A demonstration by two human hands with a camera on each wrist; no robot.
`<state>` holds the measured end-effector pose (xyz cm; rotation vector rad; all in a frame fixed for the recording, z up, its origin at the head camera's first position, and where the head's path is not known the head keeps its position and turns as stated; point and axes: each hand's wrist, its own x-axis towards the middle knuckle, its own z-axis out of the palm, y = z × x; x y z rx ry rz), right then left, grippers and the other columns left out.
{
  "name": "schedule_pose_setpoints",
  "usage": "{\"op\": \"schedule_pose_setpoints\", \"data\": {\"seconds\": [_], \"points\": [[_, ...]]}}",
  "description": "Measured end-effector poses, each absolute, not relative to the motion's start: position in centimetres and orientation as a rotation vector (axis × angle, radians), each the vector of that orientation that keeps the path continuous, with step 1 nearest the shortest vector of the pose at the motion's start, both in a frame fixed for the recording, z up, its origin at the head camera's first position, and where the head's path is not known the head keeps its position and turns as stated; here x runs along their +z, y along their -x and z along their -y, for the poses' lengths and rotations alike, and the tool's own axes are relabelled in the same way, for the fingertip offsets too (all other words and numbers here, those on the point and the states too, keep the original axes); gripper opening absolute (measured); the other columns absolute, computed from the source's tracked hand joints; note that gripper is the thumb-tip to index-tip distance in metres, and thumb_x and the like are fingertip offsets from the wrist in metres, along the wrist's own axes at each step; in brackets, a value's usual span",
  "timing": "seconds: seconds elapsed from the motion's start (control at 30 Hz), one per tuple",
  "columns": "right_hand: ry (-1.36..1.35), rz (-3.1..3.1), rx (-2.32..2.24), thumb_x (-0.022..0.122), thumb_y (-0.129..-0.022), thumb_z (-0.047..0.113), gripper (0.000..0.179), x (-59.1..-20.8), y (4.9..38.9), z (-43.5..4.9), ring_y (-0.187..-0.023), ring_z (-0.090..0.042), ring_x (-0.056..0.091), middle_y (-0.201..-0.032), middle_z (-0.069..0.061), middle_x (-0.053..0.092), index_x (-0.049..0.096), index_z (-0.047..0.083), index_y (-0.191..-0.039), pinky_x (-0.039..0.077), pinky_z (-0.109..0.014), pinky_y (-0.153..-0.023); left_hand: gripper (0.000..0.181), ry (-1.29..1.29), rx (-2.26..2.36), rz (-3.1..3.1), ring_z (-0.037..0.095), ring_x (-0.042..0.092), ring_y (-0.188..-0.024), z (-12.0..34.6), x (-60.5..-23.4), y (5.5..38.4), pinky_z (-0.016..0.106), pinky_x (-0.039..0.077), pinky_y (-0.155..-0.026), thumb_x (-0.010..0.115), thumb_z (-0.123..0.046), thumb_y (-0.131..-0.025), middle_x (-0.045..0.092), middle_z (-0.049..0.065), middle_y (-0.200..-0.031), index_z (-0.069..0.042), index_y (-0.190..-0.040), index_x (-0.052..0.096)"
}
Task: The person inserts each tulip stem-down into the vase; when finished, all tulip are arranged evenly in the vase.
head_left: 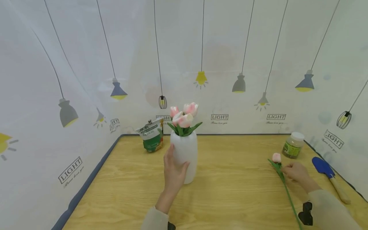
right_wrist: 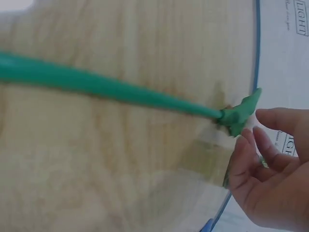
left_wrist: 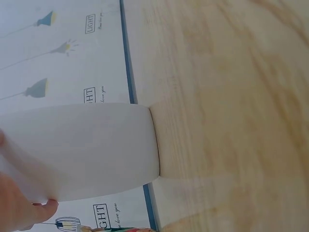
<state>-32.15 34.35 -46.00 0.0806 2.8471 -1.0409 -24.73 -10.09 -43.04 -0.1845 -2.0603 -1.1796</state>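
Note:
A tall white vase (head_left: pixel 188 153) stands upright on the table with several pink-and-white tulips (head_left: pixel 184 118) in its mouth. My left hand (head_left: pixel 173 169) holds the vase's left side, thumb toward the front; the left wrist view shows the fingers against the white wall (left_wrist: pixel 96 150). To the right, a single pink tulip (head_left: pixel 277 158) with a long green stem (right_wrist: pixel 120 94) points away from me. My right hand (head_left: pixel 296 172) is at its leaves (right_wrist: pixel 239 116), fingers bent and a gap showing between thumb and fingertips. The bloom is hidden in the right wrist view.
A green-and-white bag (head_left: pixel 152 135) stands behind the vase on the left. At the back right is a white-lidded jar (head_left: pixel 292 146), with a blue trowel (head_left: pixel 330 179) near the right edge. Printed wall sheets (head_left: pixel 224 95) enclose the wooden table (head_left: pixel 230 191).

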Motion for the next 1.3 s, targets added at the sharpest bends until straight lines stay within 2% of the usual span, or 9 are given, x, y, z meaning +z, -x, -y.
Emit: {"op": "schedule_pose_setpoints", "data": {"seconds": [0.1, 0.3, 0.47, 0.63, 0.87, 1.03, 1.13, 1.23, 1.3], "points": [[-0.099, -2.840, -1.015, 0.052, -0.078, 0.017, 0.030, -46.7, 32.0, -34.7, -0.039, -0.007, 0.032, -0.041, 0.009, 0.033, 0.040, 0.016, -0.051, 0.033, -0.022, -0.039, 0.083, 0.182, -1.165, 2.062, 0.040, 0.040, -0.118, 10.1, -42.9, 24.7, 0.058, 0.039, -0.091, 0.070, -0.013, -0.074, 0.033, 0.019, -0.132, -0.022, -0.140, 0.021], [-0.124, -2.843, -1.024, 0.060, -0.072, 0.015, 0.016, -47.2, 31.5, -33.9, -0.040, -0.007, 0.037, -0.043, 0.008, 0.037, 0.053, 0.007, -0.060, 0.035, -0.022, -0.039, 0.083, 0.182, -1.152, 2.062, 0.041, 0.041, -0.118, 10.1, -42.9, 24.6, 0.058, 0.040, -0.091, 0.070, -0.014, -0.074, 0.033, 0.019, -0.132, -0.022, -0.140, 0.020], [-0.170, -2.802, -1.081, 0.063, -0.067, 0.015, 0.020, -46.8, 31.5, -32.9, -0.036, -0.006, 0.040, -0.039, 0.007, 0.042, 0.050, 0.009, -0.053, 0.037, -0.020, -0.036, 0.083, 0.183, -1.153, 2.063, 0.040, 0.040, -0.119, 10.1, -42.7, 24.5, 0.058, 0.040, -0.091, 0.070, -0.014, -0.074, 0.032, 0.019, -0.133, -0.022, -0.140, 0.020], [-0.264, -2.677, -1.192, 0.064, -0.065, 0.018, 0.019, -46.6, 31.3, -32.5, -0.040, -0.008, 0.046, -0.046, 0.004, 0.048, 0.049, 0.010, -0.057, 0.039, -0.020, -0.039, 0.083, 0.194, -1.150, 2.068, 0.040, 0.040, -0.119, 10.0, -42.5, 24.4, 0.058, 0.040, -0.091, 0.070, -0.015, -0.075, 0.032, 0.019, -0.133, -0.022, -0.140, 0.020], [-0.278, -2.540, -1.338, 0.064, -0.071, 0.014, 0.016, -46.6, 30.9, -32.4, -0.043, -0.006, 0.051, -0.050, 0.004, 0.053, 0.050, 0.006, -0.067, 0.041, -0.018, -0.041, 0.082, 0.194, -1.151, 2.071, 0.040, 0.040, -0.119, 10.0, -42.6, 24.4, 0.058, 0.040, -0.092, 0.070, -0.016, -0.075, 0.032, 0.019, -0.133, -0.022, -0.140, 0.020], [-0.188, -2.404, -1.453, 0.063, -0.076, 0.011, 0.014, -46.5, 31.0, -31.8, -0.047, -0.003, 0.052, -0.049, 0.007, 0.053, 0.053, 0.008, -0.066, 0.044, -0.015, -0.046, 0.083, 0.185, -1.128, 2.071, 0.040, 0.041, -0.118, 10.1, -42.8, 24.5, 0.058, 0.041, -0.090, 0.070, -0.017, -0.074, 0.032, 0.020, -0.132, -0.022, -0.140, 0.020], [-0.092, -2.353, -1.480, 0.059, -0.081, 0.011, 0.012, -45.8, 31.5, -31.0, -0.051, -0.002, 0.053, -0.055, 0.008, 0.054, 0.055, -0.001, -0.079, 0.047, -0.015, -0.051, 0.083, 0.186, -1.123, 2.067, 0.040, 0.041, -0.118, 10.1, -42.9, 24.6, 0.058, 0.041, -0.090, 0.070, -0.017, -0.074, 0.032, 0.020, -0.132, -0.021, -0.140, 0.019], [-0.016, -2.357, -1.523, 0.054, -0.084, 0.011, 0.036, -44.3, 32.1, -29.7, -0.055, -0.002, 0.055, -0.063, 0.006, 0.055, 0.043, -0.015, -0.107, 0.050, -0.017, -0.055, 0.083, 0.190, -1.131, 2.063, 0.040, 0.041, -0.118, 10.1, -43.0, 24.6, 0.058, 0.040, -0.091, 0.070, -0.017, -0.074, 0.032, 0.020, -0.132, -0.021, -0.140, 0.020], [0.010, -2.377, -1.572, 0.052, -0.085, 0.011, 0.050, -42.9, 32.6, -28.7, -0.056, -0.002, 0.056, -0.065, 0.006, 0.056, 0.032, -0.019, -0.119, 0.051, -0.017, -0.056, 0.082, 0.189, -1.141, 2.064, 0.040, 0.040, -0.118, 10.1, -43.0, 24.6, 0.058, 0.040, -0.091, 0.070, -0.017, -0.075, 0.033, 0.020, -0.132, -0.021, -0.140, 0.020]]}}
